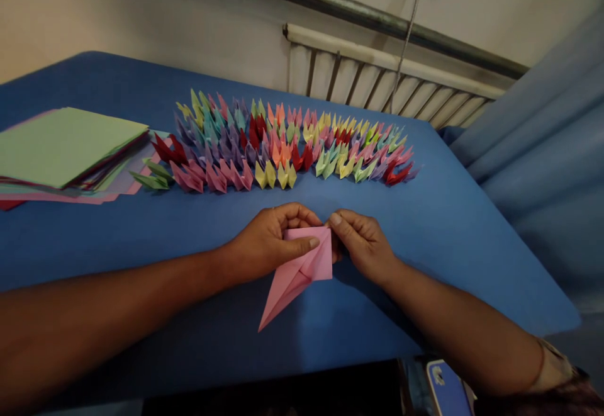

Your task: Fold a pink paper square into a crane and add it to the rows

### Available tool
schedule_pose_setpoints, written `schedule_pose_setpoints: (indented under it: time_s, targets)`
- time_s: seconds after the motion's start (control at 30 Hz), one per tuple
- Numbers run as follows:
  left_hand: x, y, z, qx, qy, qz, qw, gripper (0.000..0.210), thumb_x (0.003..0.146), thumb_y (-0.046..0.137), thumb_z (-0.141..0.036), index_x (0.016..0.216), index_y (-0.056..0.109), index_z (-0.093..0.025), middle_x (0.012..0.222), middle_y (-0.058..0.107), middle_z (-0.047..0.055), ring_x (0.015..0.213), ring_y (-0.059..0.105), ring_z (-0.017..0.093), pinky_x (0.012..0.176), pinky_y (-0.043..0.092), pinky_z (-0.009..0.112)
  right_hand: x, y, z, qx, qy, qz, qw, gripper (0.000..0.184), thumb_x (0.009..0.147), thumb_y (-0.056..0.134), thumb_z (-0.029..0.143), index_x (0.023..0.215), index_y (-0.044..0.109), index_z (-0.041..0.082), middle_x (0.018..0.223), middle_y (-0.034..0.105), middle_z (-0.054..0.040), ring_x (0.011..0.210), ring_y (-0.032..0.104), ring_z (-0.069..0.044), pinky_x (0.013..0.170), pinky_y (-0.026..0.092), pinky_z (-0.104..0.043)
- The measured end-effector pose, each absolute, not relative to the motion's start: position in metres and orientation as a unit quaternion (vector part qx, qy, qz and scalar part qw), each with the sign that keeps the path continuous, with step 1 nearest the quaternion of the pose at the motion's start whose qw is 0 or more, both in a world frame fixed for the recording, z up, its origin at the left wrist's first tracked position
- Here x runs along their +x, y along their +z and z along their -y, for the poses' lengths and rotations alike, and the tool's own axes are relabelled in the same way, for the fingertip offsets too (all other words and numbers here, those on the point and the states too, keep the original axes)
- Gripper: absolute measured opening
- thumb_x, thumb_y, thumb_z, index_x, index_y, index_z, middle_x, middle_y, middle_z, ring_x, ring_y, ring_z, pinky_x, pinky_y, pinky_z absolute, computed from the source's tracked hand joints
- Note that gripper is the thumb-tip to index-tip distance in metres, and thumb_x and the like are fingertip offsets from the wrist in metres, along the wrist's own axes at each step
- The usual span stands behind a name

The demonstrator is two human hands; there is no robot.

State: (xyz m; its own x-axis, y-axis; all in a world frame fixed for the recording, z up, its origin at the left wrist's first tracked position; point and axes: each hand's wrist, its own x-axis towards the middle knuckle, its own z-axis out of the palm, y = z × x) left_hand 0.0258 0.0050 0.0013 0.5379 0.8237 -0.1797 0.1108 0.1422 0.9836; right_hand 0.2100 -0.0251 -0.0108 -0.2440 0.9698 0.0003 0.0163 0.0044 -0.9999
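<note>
A partly folded pink origami paper (295,272) is held above the blue table, its long point hanging toward the lower left. My left hand (278,240) grips it from the left, with the thumb flat on its front and the fingers behind. At the paper's upper right corner, my right hand (361,240) pinches the tip between thumb and fingers. The right fingers are partly hidden behind the paper. Beyond both hands stand rows of small folded paper cranes (283,151) in many colours.
A stack of square coloured paper (70,145) with light green on top lies at the left of the blue table (472,246). Behind the table are a radiator (368,70) and a pipe (330,0). A blue curtain (542,151) hangs at the right.
</note>
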Motion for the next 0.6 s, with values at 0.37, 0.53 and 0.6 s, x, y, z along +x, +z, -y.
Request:
schedule_pose_setpoints:
  time_s: [0.37,0.53,0.6]
  targets:
    - [0.0265,-0.0001,-0.0099,0.554,0.319,-0.409,0.651,0.033,0.068,0.079,-0.03,0.092,0.061,-0.016,0.079,0.067,-0.001,0.072,0.065,0.013,0.07,0.052,0.026,0.2122,-0.0175,0.0231,-0.427,0.54,0.588,0.425,0.03,0.08,0.069,0.046,0.077,0.055,0.019,0.064,0.052,0.004,0.056,0.047,-0.009,0.053,0.039,-0.023]
    - [0.0279,-0.0004,-0.0103,0.556,0.315,-0.4,0.658,0.03,0.068,0.078,-0.029,0.089,0.061,-0.016,0.079,0.068,-0.001,0.074,0.065,0.013,0.07,0.052,0.026,0.2085,-0.019,0.022,-0.432,0.539,0.585,0.425,0.033,0.079,0.067,0.044,0.069,0.048,0.02,0.06,0.044,0.0063,0.052,0.039,-0.008,0.049,0.032,-0.023]
    - [0.0278,-0.0009,-0.0102,0.555,0.311,-0.399,0.66,0.03,0.068,0.078,-0.029,0.089,0.062,-0.016,0.081,0.068,-0.001,0.076,0.066,0.014,0.072,0.052,0.027,0.2074,-0.0193,0.0217,-0.439,0.53,0.587,0.426,0.033,0.079,0.067,0.043,0.068,0.046,0.02,0.058,0.042,0.0069,0.051,0.036,-0.007,0.049,0.03,-0.022]
